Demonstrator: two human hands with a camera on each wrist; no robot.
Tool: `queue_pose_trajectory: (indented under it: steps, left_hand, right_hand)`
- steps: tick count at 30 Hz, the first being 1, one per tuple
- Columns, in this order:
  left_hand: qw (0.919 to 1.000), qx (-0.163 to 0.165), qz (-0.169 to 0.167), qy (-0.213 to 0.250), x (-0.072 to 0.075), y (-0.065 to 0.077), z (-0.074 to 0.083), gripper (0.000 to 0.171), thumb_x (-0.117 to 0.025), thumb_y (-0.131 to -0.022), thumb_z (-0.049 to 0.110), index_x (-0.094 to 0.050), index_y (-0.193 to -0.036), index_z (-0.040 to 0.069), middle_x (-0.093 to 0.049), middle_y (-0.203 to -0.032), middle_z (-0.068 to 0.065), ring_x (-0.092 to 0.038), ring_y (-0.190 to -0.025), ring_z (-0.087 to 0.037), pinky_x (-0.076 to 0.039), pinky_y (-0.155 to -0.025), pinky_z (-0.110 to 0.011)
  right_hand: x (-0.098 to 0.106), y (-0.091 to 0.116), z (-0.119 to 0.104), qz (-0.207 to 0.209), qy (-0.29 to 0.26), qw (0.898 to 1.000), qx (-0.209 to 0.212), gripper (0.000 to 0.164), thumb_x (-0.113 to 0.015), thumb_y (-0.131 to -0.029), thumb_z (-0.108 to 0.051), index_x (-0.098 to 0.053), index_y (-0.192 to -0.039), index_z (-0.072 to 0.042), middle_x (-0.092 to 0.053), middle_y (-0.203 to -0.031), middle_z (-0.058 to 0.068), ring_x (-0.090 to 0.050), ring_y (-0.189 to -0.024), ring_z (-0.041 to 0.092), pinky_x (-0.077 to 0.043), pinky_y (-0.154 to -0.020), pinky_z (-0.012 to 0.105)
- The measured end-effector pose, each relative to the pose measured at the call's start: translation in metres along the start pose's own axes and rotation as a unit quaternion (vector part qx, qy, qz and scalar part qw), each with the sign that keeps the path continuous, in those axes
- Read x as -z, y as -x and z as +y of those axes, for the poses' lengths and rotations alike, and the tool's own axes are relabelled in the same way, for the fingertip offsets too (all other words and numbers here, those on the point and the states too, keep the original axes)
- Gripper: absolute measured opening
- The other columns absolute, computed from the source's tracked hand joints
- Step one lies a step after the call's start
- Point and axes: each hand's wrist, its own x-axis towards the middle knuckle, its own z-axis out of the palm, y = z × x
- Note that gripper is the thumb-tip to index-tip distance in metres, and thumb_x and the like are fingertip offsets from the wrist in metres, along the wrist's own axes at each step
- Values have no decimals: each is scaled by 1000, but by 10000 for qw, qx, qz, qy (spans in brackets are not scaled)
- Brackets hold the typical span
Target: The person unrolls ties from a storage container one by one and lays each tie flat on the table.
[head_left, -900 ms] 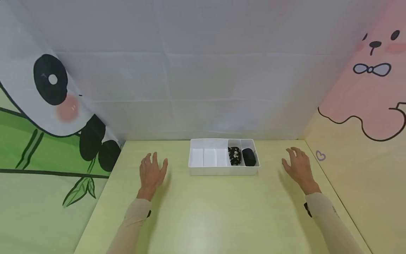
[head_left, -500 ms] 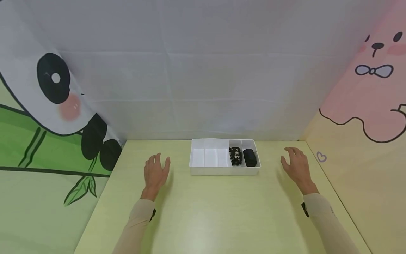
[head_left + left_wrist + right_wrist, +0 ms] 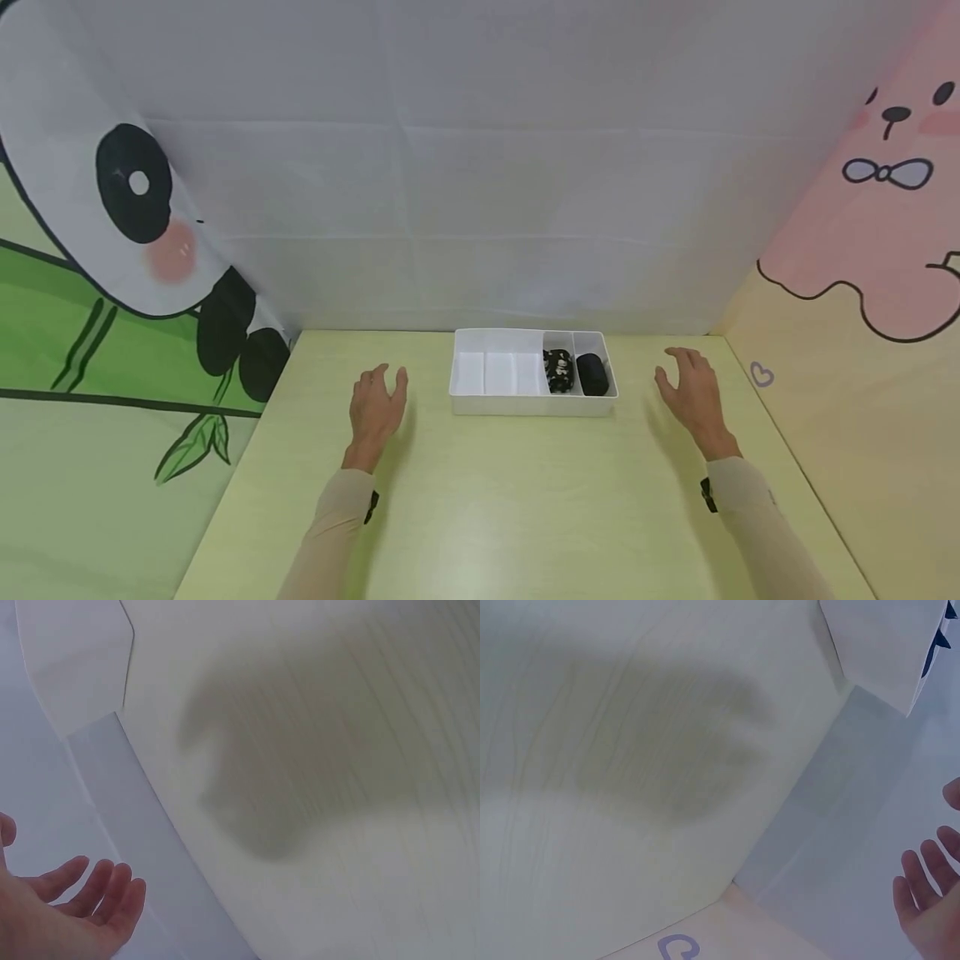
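A white divided box stands at the back middle of the table. In one right-hand compartment is a black bundle with a pale pattern; a plain black rounded bundle fills the end one. My left hand hovers over the table left of the box, fingers loosely bent and holding nothing. Right of the box, my right hand is likewise raised and holds nothing. The left wrist view shows the left hand apart from the box. Dark edges show at the box rim in the right wrist view.
The pale wood-grain table meets a white cloth backdrop just behind the box. A panda-printed panel borders the left side, and a pink bear panel the right. Both hands cast shadows on the table.
Both hands have drifted inward toward the box, the left one rightward and the right one slightly leftward. The head view has shifted a little; the box and its contents stay put.
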Motion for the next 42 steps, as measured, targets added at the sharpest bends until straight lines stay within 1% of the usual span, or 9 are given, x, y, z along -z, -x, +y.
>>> queue_pose_trajectory:
  steps: [4,7,15,21,27,32,35,42]
  left_hand:
    - [9997,133,13,186,-3,1,1,65,-39,-108,51,-51,-144,-2,-53,-136,-27,-51,-120,-44,-43,-97,-59]
    - [9994,197,23,297,-5,0,2,62,-39,-108,49,-52,-143,-2,-55,-134,-26,-52,-120,-43,-43,-96,-59]
    - [9971,351,33,668,-13,1,6,55,-42,-108,43,-58,-136,-2,-61,-125,-25,-56,-113,-40,-45,-92,-56]
    - [9953,479,3,845,-19,0,9,52,-42,-109,40,-60,-134,-2,-62,-122,-23,-58,-112,-38,-46,-93,-54]
    - [9924,572,31,1089,-23,0,13,52,-43,-109,40,-63,-130,-3,-64,-118,-23,-62,-108,-38,-48,-90,-54]
    - [9897,724,-74,1235,-29,-1,14,54,-43,-109,43,-65,-128,-2,-66,-117,-21,-63,-107,-37,-50,-89,-53]
    - [9871,805,-110,1379,-32,-2,15,52,-44,-109,42,-65,-126,-2,-66,-117,-23,-63,-108,-38,-50,-90,-53]
    - [9807,1070,-243,1619,-39,-3,17,52,-43,-108,44,-66,-125,0,-66,-118,-22,-62,-109,-37,-49,-92,-52]
  right_hand:
    - [-3,-1,-5,12,-79,9999,-64,32,-72,-89,0,-63,-118,10,-61,-116,33,-56,-104,53,-42,-86,65]
    - [-5,-2,-8,6,-140,9998,-112,32,-72,-89,0,-63,-118,9,-61,-116,33,-56,-104,53,-42,-87,65]
    - [-8,-6,-19,-332,-710,9957,-502,32,-68,-95,-3,-61,-124,9,-57,-123,32,-53,-110,49,-41,-91,63]
    - [-12,-9,-23,-475,-907,9922,-716,33,-67,-97,-7,-60,-126,8,-57,-123,30,-53,-109,46,-41,-92,61]
    - [-17,-10,-24,-566,-938,9911,-751,35,-66,-97,-6,-59,-128,9,-57,-124,31,-54,-111,48,-41,-92,62]
    - [-22,-12,-24,-664,-1068,9894,-722,36,-65,-98,-6,-58,-130,9,-56,-126,32,-54,-114,48,-41,-95,62]
    - [-25,-12,-25,-720,-1153,9883,-695,36,-64,-98,-5,-57,-131,9,-56,-126,30,-54,-115,46,-41,-97,61]
    - [-31,-13,-26,-780,-1222,9876,-601,37,-66,-97,-4,-58,-131,8,-57,-125,29,-55,-113,45,-42,-97,59]
